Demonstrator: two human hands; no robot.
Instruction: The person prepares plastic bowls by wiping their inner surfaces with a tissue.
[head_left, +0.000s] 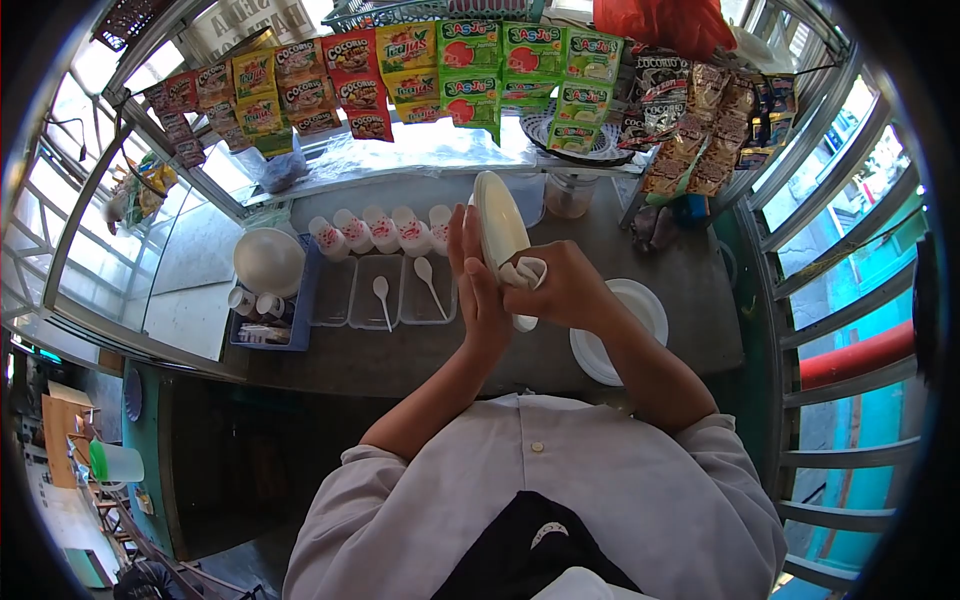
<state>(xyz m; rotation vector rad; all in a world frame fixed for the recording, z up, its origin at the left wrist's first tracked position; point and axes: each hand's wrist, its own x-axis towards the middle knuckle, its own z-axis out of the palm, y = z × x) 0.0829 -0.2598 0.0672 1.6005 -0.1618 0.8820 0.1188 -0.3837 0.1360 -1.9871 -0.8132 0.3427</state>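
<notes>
A cream-white plate is held up on edge above the table. My left hand supports it from the left side, palm along its back, fingers stretched upward. My right hand is closed round a crumpled white cloth or tissue and presses it to the plate's other face. Below my right forearm, a white plate lies on the grey table. Left of my hands are clear plastic containers, with a white spoon in one and a second white spoon in another.
Several white cups with red print stand in a row behind the containers. A blue basket at left holds small items, beside a white bowl. Drink sachets hang across the back. A clear jar stands behind my right hand.
</notes>
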